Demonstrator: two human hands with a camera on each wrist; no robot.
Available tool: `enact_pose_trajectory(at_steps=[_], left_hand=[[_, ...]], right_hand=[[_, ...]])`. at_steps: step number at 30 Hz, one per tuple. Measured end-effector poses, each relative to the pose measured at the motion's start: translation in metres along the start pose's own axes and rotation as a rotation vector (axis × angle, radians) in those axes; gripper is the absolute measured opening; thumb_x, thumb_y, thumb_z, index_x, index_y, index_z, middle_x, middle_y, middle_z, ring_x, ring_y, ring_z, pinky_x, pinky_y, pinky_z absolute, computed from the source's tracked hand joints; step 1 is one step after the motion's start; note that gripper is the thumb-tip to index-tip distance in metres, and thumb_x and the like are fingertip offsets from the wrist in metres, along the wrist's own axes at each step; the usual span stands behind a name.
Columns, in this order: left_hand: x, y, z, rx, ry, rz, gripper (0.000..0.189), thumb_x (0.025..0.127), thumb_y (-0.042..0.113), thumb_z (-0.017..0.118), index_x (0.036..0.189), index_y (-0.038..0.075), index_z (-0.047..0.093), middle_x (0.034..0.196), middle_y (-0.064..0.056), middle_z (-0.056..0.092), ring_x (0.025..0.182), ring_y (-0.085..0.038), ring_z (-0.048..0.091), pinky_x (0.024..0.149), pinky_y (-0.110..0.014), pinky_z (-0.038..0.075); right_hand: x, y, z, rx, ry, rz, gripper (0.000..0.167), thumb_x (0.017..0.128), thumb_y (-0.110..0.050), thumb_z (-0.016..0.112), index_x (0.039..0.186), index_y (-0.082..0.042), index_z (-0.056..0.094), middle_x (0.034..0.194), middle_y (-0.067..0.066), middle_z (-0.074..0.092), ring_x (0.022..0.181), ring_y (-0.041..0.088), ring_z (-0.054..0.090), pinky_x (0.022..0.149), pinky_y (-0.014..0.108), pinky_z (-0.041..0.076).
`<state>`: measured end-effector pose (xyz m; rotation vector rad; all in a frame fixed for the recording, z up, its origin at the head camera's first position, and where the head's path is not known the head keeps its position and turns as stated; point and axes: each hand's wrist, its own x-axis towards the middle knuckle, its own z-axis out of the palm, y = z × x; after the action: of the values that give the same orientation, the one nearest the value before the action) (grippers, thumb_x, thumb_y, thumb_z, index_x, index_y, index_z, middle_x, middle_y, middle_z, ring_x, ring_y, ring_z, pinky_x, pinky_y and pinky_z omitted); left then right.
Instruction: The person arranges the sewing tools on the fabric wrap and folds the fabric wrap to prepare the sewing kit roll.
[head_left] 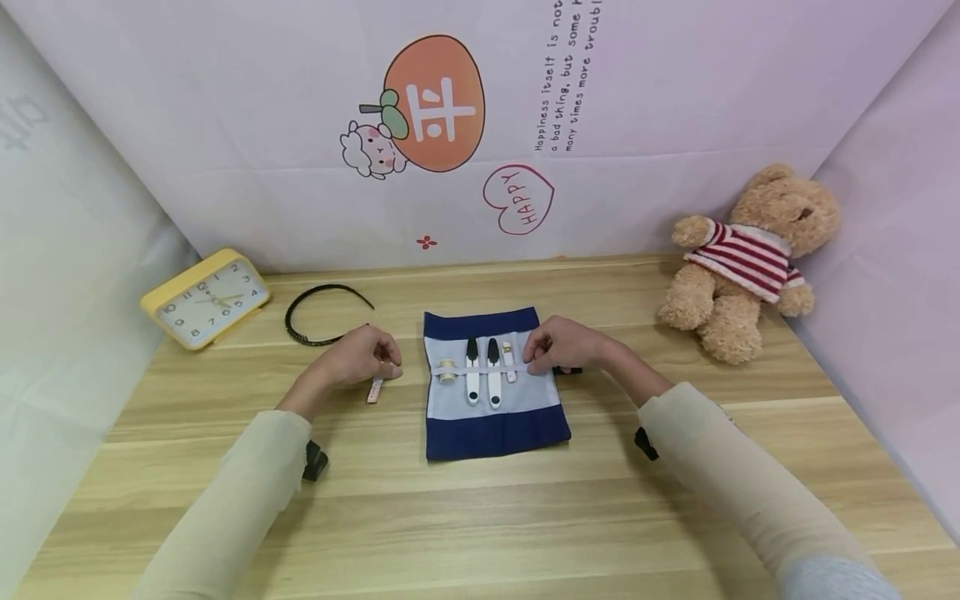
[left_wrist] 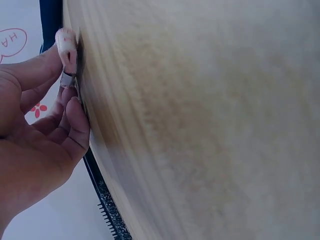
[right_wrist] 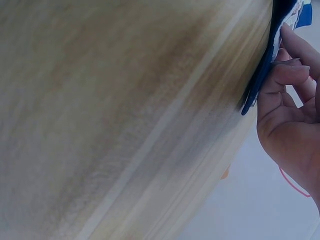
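My left hand pinches a folded tape measure, a pale pink-and-white strip with a metal end, low over the table left of the sewing kit. The navy-and-grey cloth kit lies unrolled. Under its white elastic band sit a thread spool, two white thread snips with black tips, and a small pale strip with a gold-coloured end. At the kit's right side, my right hand pinches the elastic band between thumb and fingers; its fingertips hide the band's end.
A black toothed headband lies behind my left hand, beside a yellow clock. The teddy bear sits at the back right. A dark item shows beneath my right hand. The printed backdrop rises behind the table.
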<state>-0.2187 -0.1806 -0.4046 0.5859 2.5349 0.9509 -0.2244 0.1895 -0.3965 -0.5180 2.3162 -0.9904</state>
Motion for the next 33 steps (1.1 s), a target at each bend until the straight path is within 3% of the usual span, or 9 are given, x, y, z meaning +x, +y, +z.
enact_pose_trajectory(at_steps=[4, 9, 11, 16, 20, 25, 33], left_hand=[[0.002, -0.001, 0.001, 0.006, 0.009, 0.02, 0.006, 0.089, 0.004, 0.077, 0.089, 0.002, 0.072, 0.085, -0.008, 0.064, 0.074, -0.02, 0.054, 0.075, -0.037, 0.047], [0.003, 0.001, 0.001, 0.015, 0.037, -0.018, 0.023, 0.088, 0.008, 0.08, 0.107, 0.002, 0.069, 0.101, -0.011, 0.062, 0.086, -0.023, 0.054, 0.088, -0.044, 0.045], [0.003, 0.001, 0.001, 0.023, 0.035, -0.031, 0.023, 0.088, 0.009, 0.08, 0.107, 0.002, 0.069, 0.101, -0.011, 0.063, 0.088, -0.024, 0.054, 0.088, -0.044, 0.046], [0.003, 0.003, 0.0, 0.067, 0.027, -0.036, 0.01, 0.089, 0.011, 0.079, 0.09, 0.004, 0.071, 0.086, -0.005, 0.065, 0.079, -0.02, 0.056, 0.078, -0.038, 0.047], [0.003, 0.004, 0.0, 0.076, 0.031, -0.018, 0.013, 0.089, 0.01, 0.079, 0.081, 0.007, 0.069, 0.08, -0.003, 0.064, 0.072, -0.018, 0.053, 0.07, -0.034, 0.046], [0.004, 0.005, 0.0, 0.052, 0.064, 0.019, 0.012, 0.091, 0.011, 0.078, 0.083, 0.01, 0.068, 0.078, -0.001, 0.063, 0.07, -0.017, 0.052, 0.068, -0.034, 0.044], [0.009, 0.016, -0.001, -0.035, 0.169, 0.044, 0.004, 0.092, 0.011, 0.076, 0.093, 0.009, 0.079, 0.085, -0.001, 0.072, 0.076, -0.019, 0.058, 0.069, -0.034, 0.048]], right_hand=[[0.0, 0.0, 0.0, -0.005, 0.002, 0.005, 0.006, 0.089, -0.004, 0.076, 0.094, -0.004, 0.072, 0.077, 0.002, 0.059, 0.056, 0.012, 0.046, 0.05, 0.023, 0.039], [0.001, 0.0, 0.0, -0.015, 0.003, 0.004, 0.006, 0.089, -0.003, 0.076, 0.094, -0.004, 0.072, 0.077, 0.002, 0.059, 0.056, 0.012, 0.047, 0.05, 0.023, 0.039], [0.0, 0.0, 0.0, -0.018, 0.003, 0.003, 0.006, 0.089, -0.004, 0.076, 0.094, -0.004, 0.072, 0.077, 0.002, 0.059, 0.057, 0.012, 0.047, 0.05, 0.023, 0.04], [0.0, 0.001, 0.0, -0.022, 0.003, -0.003, 0.005, 0.09, -0.004, 0.075, 0.094, -0.004, 0.072, 0.077, 0.001, 0.059, 0.057, 0.012, 0.047, 0.05, 0.023, 0.039], [0.0, 0.001, 0.001, -0.02, 0.004, -0.007, 0.005, 0.089, -0.004, 0.075, 0.094, -0.004, 0.073, 0.076, 0.001, 0.059, 0.056, 0.011, 0.046, 0.05, 0.023, 0.039], [0.0, 0.001, 0.0, -0.023, 0.003, -0.008, 0.005, 0.089, -0.004, 0.075, 0.094, -0.004, 0.072, 0.076, 0.001, 0.059, 0.055, 0.011, 0.046, 0.05, 0.023, 0.039], [-0.001, 0.0, 0.0, -0.014, -0.003, -0.011, 0.004, 0.09, -0.002, 0.074, 0.093, 0.0, 0.072, 0.075, 0.002, 0.059, 0.054, 0.011, 0.046, 0.051, 0.023, 0.04]])
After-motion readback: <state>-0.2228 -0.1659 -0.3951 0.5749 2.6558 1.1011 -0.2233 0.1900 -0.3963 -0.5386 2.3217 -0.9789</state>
